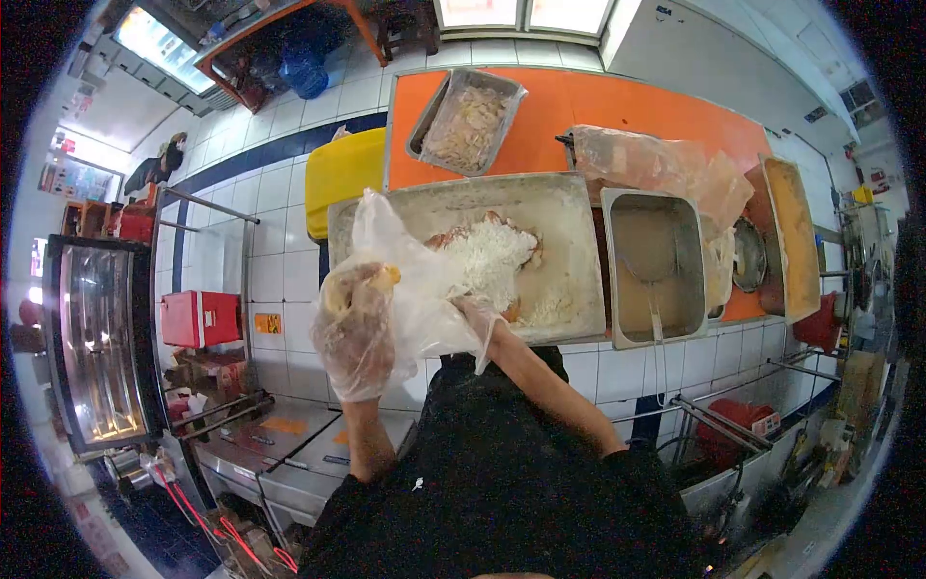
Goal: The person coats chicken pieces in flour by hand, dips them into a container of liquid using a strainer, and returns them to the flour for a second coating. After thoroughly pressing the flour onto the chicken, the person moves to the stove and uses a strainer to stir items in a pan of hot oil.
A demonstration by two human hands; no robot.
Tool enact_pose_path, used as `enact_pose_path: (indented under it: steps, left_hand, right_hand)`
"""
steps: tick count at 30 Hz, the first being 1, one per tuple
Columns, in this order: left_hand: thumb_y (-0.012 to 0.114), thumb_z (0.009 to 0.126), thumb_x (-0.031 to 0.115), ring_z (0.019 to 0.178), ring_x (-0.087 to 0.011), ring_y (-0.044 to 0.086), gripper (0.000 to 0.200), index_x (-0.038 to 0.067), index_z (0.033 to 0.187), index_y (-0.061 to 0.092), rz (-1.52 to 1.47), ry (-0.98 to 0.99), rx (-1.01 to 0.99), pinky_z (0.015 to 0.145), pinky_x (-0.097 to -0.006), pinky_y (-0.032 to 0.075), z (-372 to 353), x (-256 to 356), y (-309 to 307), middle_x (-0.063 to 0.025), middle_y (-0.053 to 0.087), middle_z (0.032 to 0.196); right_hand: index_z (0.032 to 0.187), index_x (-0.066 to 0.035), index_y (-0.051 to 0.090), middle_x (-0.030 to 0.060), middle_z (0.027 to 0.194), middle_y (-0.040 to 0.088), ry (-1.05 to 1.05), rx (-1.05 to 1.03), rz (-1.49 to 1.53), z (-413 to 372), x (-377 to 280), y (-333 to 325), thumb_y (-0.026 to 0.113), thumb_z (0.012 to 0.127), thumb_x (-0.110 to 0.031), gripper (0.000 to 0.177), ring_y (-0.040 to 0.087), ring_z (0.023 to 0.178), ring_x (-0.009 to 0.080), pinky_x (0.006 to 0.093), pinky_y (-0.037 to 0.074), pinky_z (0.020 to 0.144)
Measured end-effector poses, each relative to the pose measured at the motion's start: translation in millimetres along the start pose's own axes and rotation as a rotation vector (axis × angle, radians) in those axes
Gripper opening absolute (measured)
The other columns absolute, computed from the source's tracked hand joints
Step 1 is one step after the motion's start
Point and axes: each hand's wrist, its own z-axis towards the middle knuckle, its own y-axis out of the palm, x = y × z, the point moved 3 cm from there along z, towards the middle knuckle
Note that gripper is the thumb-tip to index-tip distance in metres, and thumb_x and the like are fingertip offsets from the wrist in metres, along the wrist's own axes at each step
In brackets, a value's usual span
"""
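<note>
A clear plastic bag [417, 280] stretches between my two hands over the near left part of a wide metal tray [569, 207]. My left hand [355, 333], in a loose clear plastic glove, is raised with curled fingers closed on the bag's left side; a yellowish patch shows at its fingertips. On the right, my gloved right hand [477, 317] pinches the bag low down, close over the tray's near edge. Next to it, a heap of white powder [487, 259] lies over orange-brown pieces [526, 253] in the tray. Powder also dusts the tray floor.
Right of the tray stands a metal pan of cloudy liquid [632, 289] with a wire strainer [648, 270]. Behind, on the orange table [617, 96], are a bag-lined pan of pale pieces [473, 125] and crumpled plastic [656, 164]. A yellow container [338, 179] stands at left.
</note>
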Motion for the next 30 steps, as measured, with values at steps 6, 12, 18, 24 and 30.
enact_pose_path:
  steps: [6, 12, 18, 24, 30]
  left_hand:
    - [0.057, 0.077, 0.006, 0.084, -0.0187, 0.055, 0.020, 0.001, 0.096, 0.057, -0.136, -0.128, 0.070, 0.075, -0.0295, 0.044, 11, 0, 0, -0.0083, 0.058, 0.092]
    - [0.053, 0.079, 0.005, 0.087, -0.0157, 0.054, 0.018, -0.003, 0.094, 0.057, 0.306, 0.367, -0.058, 0.072, -0.0247, 0.045, 21, -36, -12, -0.0103, 0.055, 0.101]
    - [0.054, 0.080, 0.014, 0.082, -0.0144, 0.052, 0.035, -0.001, 0.111, 0.048, 0.018, -0.077, 0.002, 0.069, -0.0230, 0.044, 16, -66, -11, -0.0076, 0.055, 0.095]
    - [0.057, 0.079, 0.011, 0.084, -0.0135, 0.053, 0.038, -0.003, 0.113, 0.046, 0.041, -0.194, -0.074, 0.072, -0.0217, 0.044, 9, -150, -4, -0.0105, 0.054, 0.100]
    - [0.056, 0.079, 0.012, 0.082, -0.0168, 0.055, 0.032, 0.001, 0.109, 0.050, -0.258, -0.141, 0.076, 0.070, -0.0260, 0.045, -1, -51, 17, -0.0089, 0.056, 0.097]
  right_hand:
    - [0.103, -0.002, 0.053, 0.0112, 0.096, 0.058, -0.122, 0.166, 0.038, -22, -20, 26, 0.048, 0.082, -0.021, 0.029, 0.057, 0.085, 0.0183, 0.0303, 0.047, 0.074]
    - [0.097, -0.002, 0.058, 0.0108, 0.084, 0.059, -0.316, 0.596, -1.800, -40, -74, 26, 0.051, 0.079, -0.013, 0.022, 0.057, 0.080, 0.0179, 0.0259, 0.046, 0.072]
    - [0.094, -0.002, 0.058, 0.0190, 0.093, 0.058, -0.731, 0.764, -1.052, -79, -118, 38, 0.049, 0.075, -0.018, 0.026, 0.054, 0.089, 0.0319, 0.0353, 0.042, 0.080]
    - [0.083, -0.004, 0.055, 0.0043, 0.075, 0.056, -1.139, 0.722, -1.229, -93, -163, 11, 0.047, 0.078, -0.005, 0.009, 0.050, 0.066, 0.0125, 0.0261, 0.042, 0.062]
    - [0.093, -0.001, 0.055, 0.0046, 0.079, 0.058, -0.797, 0.595, -1.333, -84, -134, 6, 0.047, 0.078, -0.007, 0.018, 0.051, 0.069, 0.0130, 0.0242, 0.042, 0.062]
